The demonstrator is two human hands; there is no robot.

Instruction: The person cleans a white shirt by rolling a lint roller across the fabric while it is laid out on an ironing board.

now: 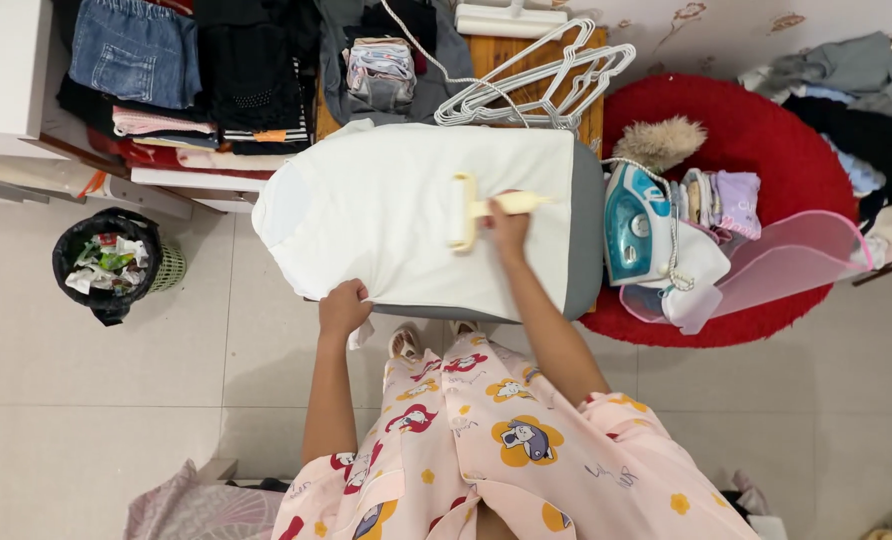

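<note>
Right hand (507, 228) grips the pale yellow plastic lint roller (463, 211) mid-garment; left hand (343, 307) pinches the white cotton garment's (366, 215) near hem — the garment's left part seemingly remains.

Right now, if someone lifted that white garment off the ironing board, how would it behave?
The white garment would probably flop and fold, since its edge droops over the ironing board. It seems light: the left hand pins it with just a pinch. The lint roller glides over it, so it might slide.

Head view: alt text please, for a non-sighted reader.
The right hand rolls a cream lint roller over a white garment on an ironing board while the left hand grips its near edge. A teal iron stands alongside.
</note>
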